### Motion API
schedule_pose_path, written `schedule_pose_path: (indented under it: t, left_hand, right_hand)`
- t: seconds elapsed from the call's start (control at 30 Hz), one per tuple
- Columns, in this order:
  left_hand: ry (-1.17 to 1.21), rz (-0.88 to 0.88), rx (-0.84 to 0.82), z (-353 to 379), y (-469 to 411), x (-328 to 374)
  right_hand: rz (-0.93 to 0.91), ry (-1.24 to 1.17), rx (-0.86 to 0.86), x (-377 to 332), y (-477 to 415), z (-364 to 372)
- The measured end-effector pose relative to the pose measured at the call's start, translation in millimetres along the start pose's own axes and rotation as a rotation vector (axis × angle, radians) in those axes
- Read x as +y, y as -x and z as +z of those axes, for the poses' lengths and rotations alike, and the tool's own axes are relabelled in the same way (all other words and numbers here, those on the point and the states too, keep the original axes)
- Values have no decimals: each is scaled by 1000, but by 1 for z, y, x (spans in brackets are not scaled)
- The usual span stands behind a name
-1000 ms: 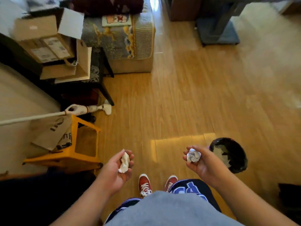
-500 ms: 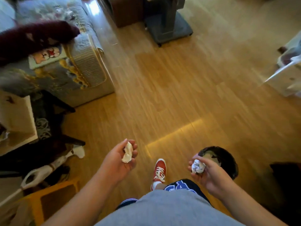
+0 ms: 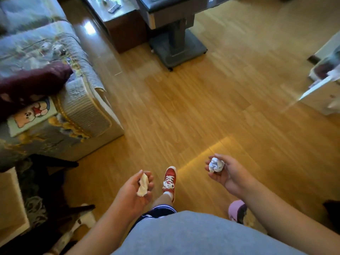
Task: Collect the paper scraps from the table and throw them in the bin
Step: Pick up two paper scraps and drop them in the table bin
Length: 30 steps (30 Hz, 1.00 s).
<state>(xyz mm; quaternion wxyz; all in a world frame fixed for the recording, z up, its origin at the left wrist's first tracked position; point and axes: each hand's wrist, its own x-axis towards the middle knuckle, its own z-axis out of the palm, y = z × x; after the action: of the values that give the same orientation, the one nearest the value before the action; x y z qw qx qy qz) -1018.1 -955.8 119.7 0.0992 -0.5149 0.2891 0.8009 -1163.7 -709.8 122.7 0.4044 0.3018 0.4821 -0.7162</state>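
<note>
Palms up like bowls so nothing drops: left hand (image 3: 132, 193) curls round cream scrap (image 3: 143, 185), right hand (image 3: 227, 174) round white paper ball (image 3: 217, 165).

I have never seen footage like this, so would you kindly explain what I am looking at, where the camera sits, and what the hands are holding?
There is no machine here. A person wears a wide-angle camera on the head, looking forward and down, so every picture shows their own arms from above. The left hand holds a cream paper scrap, with the fingers curled round it. The right hand holds a crumpled white paper ball. Both hands are above a wooden floor, where one red shoe shows between them. A patterned sofa stands to the left.
</note>
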Motion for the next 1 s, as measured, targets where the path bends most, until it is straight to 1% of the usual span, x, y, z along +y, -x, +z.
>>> schedule_pose_path:
  t: [0.17, 0.23, 0.33, 0.47, 0.63, 0.77, 0.83, 1.0]
  left_hand:
    - [-141, -59, -92, 60, -62, 82]
    - [-239, -97, -140, 101, -82, 103]
    - [-400, -154, -220, 174, -104, 116]
    - [-580, -226, -332, 274, -123, 103]
    - [-748, -319, -435, 387, -147, 59]
    - [-857, -346, -457, 471, -168, 24]
    - [-866, -359, -456, 505, -176, 11]
    - [-873, -365, -429, 571, -189, -4]
  right_hand:
    - [-32, -178, 108, -46, -25, 13]
    - [-59, -257, 164, -62, -26, 6]
    - [-113, -391, 256, -78, -18, -18]
    - [-166, -560, 425, -86, -3, -62]
    - [-193, -701, 585, -98, 4, -119]
    - [-205, -839, 620, -130, 1, -171]
    - [-203, -875, 631, -153, -1, -197]
    - [-236, -837, 609, -229, -14, -248]
